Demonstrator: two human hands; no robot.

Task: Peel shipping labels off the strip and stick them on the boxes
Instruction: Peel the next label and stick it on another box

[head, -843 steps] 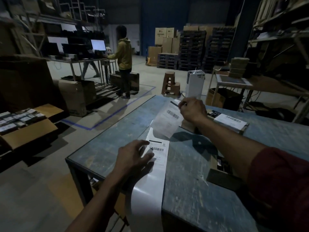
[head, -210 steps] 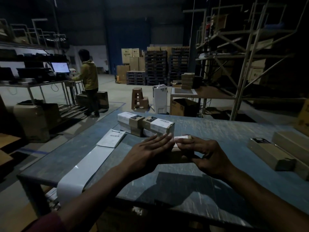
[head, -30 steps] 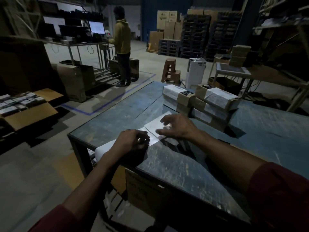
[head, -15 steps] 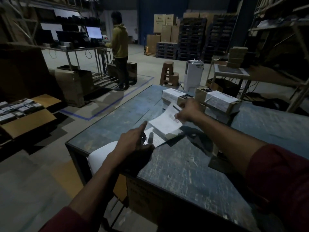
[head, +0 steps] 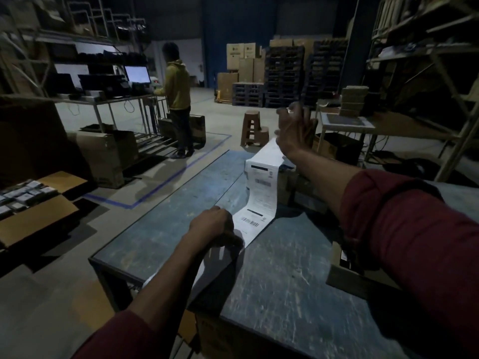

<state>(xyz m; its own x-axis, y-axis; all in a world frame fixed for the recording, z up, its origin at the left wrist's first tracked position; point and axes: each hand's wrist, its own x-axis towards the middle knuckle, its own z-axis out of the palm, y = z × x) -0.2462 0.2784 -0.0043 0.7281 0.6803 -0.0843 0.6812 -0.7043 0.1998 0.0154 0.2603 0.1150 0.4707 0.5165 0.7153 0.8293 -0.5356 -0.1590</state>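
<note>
The scene is dim and grainy, with deep black in the upper corners and along the shelving at right. A lit monitor (head: 137,74) glows pale at the far left. The white label strip (head: 261,187) is the brightest surface. The raised right hand (head: 294,133) is motion-blurred. Straight lines bow towards the wide-angle edges.

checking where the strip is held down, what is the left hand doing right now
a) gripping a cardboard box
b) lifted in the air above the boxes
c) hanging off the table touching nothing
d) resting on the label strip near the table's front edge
d: the left hand lies knuckles-up on the label strip on the table, while the right hand is raised at the strip's lifted far end.
</note>
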